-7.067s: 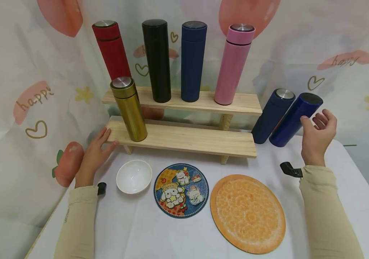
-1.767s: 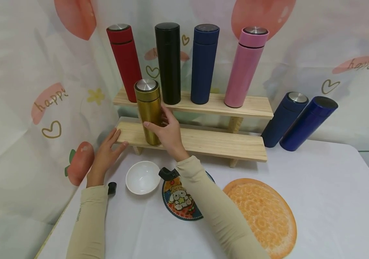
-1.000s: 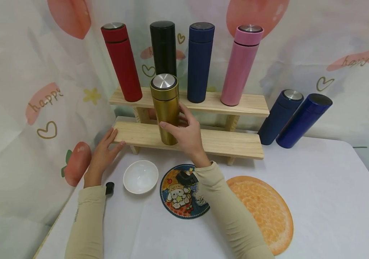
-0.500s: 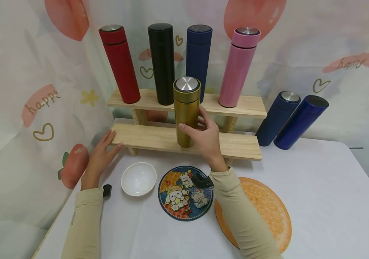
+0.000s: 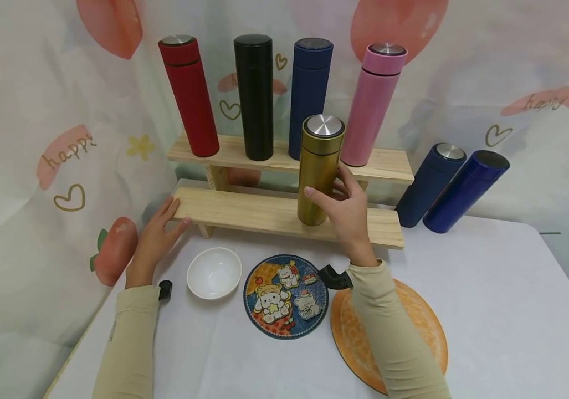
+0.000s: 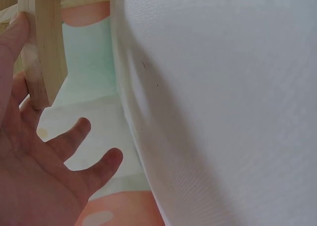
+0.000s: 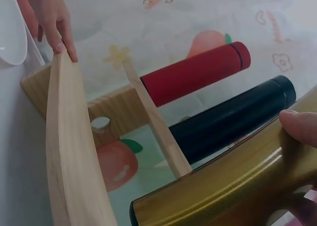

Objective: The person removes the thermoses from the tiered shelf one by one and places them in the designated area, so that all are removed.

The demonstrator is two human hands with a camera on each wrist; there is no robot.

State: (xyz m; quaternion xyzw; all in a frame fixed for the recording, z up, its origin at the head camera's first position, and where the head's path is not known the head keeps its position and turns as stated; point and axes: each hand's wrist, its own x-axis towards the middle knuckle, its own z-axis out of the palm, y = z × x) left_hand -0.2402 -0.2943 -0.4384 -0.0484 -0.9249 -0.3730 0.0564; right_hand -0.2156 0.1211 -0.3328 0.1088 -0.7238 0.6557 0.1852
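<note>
My right hand [image 5: 346, 213] grips a gold thermos flask [image 5: 318, 172] with a silver-topped lid, thumb in front and fingers round its right side. The flask is upright in front of the lower board [image 5: 234, 209] of a two-tier wooden rack; in the right wrist view a gap shows between the flask's base [image 7: 163, 206] and that board. At the board's left end my left hand [image 5: 157, 238] pinches the wood between thumb and fingers, two other fingers spread loose [image 6: 101, 171]. Red [image 5: 189, 97], black [image 5: 254, 97], blue [image 5: 310, 94] and pink [image 5: 374, 105] flasks stand on the upper board.
Two dark blue flasks [image 5: 431, 185] [image 5: 466, 191] stand on the table right of the rack. In front lie a white bowl [image 5: 214, 274], a round cartoon mat [image 5: 286, 327] and an orange round mat [image 5: 426, 321], partly under my right sleeve. A printed curtain hangs behind.
My right hand came over from beside the blue flasks, took the gold flask near the board's left end and moved it rightward along the lower board. My left hand stays on the board.
</note>
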